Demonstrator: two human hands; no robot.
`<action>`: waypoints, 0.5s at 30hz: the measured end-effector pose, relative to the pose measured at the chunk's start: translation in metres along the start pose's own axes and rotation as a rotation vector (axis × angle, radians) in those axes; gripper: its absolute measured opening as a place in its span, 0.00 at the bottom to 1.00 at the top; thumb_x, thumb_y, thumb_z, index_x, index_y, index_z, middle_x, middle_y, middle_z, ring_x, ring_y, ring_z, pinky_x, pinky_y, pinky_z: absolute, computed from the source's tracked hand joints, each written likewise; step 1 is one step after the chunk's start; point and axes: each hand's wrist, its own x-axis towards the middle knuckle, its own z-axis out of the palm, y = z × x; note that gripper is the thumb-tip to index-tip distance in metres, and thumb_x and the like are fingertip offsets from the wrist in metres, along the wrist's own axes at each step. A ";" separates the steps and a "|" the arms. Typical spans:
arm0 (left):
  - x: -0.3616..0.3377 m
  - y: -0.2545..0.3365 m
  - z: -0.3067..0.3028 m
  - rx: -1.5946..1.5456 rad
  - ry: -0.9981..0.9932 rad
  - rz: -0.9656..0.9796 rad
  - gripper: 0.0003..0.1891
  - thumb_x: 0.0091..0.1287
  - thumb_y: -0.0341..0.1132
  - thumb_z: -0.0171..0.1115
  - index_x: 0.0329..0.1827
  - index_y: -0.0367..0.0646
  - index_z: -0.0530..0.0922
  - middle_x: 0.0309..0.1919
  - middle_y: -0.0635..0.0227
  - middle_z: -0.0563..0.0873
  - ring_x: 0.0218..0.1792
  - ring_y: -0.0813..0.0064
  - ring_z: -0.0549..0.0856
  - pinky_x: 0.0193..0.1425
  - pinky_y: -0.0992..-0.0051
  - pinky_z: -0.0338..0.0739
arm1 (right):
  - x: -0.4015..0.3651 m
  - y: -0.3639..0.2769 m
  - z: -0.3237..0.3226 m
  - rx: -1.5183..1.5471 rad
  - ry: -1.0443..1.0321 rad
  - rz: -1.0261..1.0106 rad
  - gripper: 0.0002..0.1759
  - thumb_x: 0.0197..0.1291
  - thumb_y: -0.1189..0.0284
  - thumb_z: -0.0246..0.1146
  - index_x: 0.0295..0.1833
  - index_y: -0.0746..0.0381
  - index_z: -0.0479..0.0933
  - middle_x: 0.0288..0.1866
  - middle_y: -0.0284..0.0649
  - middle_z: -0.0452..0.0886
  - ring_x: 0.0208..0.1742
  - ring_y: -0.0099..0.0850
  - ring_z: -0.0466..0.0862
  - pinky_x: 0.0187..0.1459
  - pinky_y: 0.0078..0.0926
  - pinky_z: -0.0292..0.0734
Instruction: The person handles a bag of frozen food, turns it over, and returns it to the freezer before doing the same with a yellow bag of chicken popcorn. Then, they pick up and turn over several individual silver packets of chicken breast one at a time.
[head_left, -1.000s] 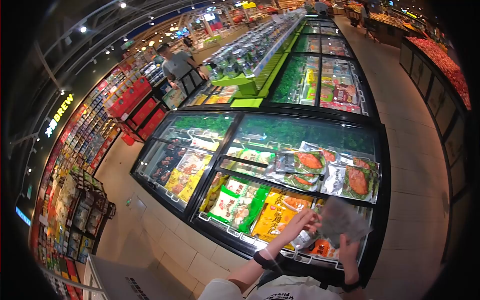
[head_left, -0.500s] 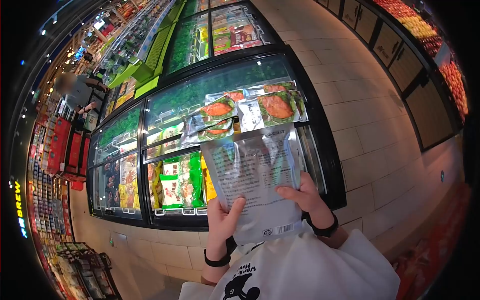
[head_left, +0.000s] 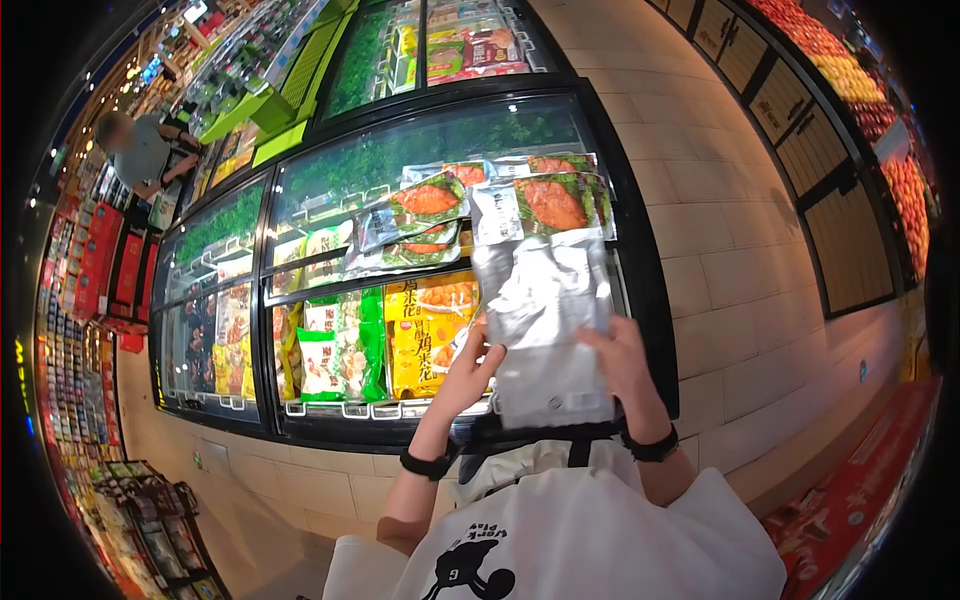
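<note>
A silver food pouch (head_left: 552, 330) is held in front of me over the near edge of the freezer, its surface bright with glare. My left hand (head_left: 468, 372) is closed on the pouch's left edge, its fingers partly hidden. On the opposite edge my right hand (head_left: 618, 362) grips it, thumb lying across the front. Just beyond, another silver pouch with a picture of cooked meat (head_left: 552, 203) lies on the freezer's glass lid. Similar meat pouches (head_left: 428, 200) overlap to its left. Yellow bags (head_left: 420, 345) sit inside the freezer, left of the held pouch.
The black-framed chest freezer (head_left: 345, 428) fills the middle, with green-and-white bags (head_left: 345, 350) inside. A person (head_left: 145, 150) stands at the far left near red boxes (head_left: 105, 250). Tiled floor (head_left: 735, 300) runs along the right, beside a fruit display (head_left: 835, 50).
The silver pouch has moved right and closer to the meat pouches, and its printed text is lost in glare. Both hands moved with it, uncovering the yellow bags.
</note>
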 end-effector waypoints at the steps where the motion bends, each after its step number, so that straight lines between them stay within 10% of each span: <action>1: 0.010 -0.022 -0.007 -0.017 -0.098 -0.100 0.16 0.65 0.40 0.51 0.51 0.40 0.67 0.43 0.67 0.76 0.43 0.79 0.76 0.42 0.77 0.72 | 0.009 -0.004 -0.001 0.056 0.148 -0.094 0.11 0.48 0.71 0.66 0.34 0.66 0.77 0.27 0.32 0.77 0.26 0.17 0.74 0.29 0.17 0.69; 6: 0.041 -0.157 -0.048 0.281 -0.009 -0.248 0.22 0.58 0.44 0.60 0.46 0.35 0.69 0.41 0.60 0.77 0.38 0.70 0.79 0.41 0.75 0.73 | 0.094 -0.040 -0.008 -0.620 0.497 -0.673 0.14 0.56 0.70 0.56 0.42 0.70 0.75 0.32 0.43 0.80 0.32 0.28 0.79 0.36 0.22 0.71; 12: 0.077 -0.246 -0.082 0.545 0.150 -0.437 0.40 0.49 0.48 0.61 0.58 0.24 0.59 0.51 0.41 0.70 0.50 0.48 0.73 0.54 0.62 0.69 | 0.239 0.031 -0.001 -1.503 0.151 -1.072 0.28 0.50 0.73 0.53 0.60 0.64 0.63 0.59 0.53 0.66 0.63 0.48 0.62 0.62 0.41 0.56; 15: 0.081 -0.224 -0.079 0.907 0.218 -0.462 0.28 0.49 0.47 0.61 0.51 0.42 0.70 0.49 0.48 0.71 0.52 0.51 0.71 0.54 0.59 0.68 | 0.252 0.044 0.019 -1.483 0.257 -1.056 0.34 0.41 0.81 0.50 0.61 0.70 0.60 0.63 0.57 0.58 0.65 0.53 0.56 0.63 0.48 0.50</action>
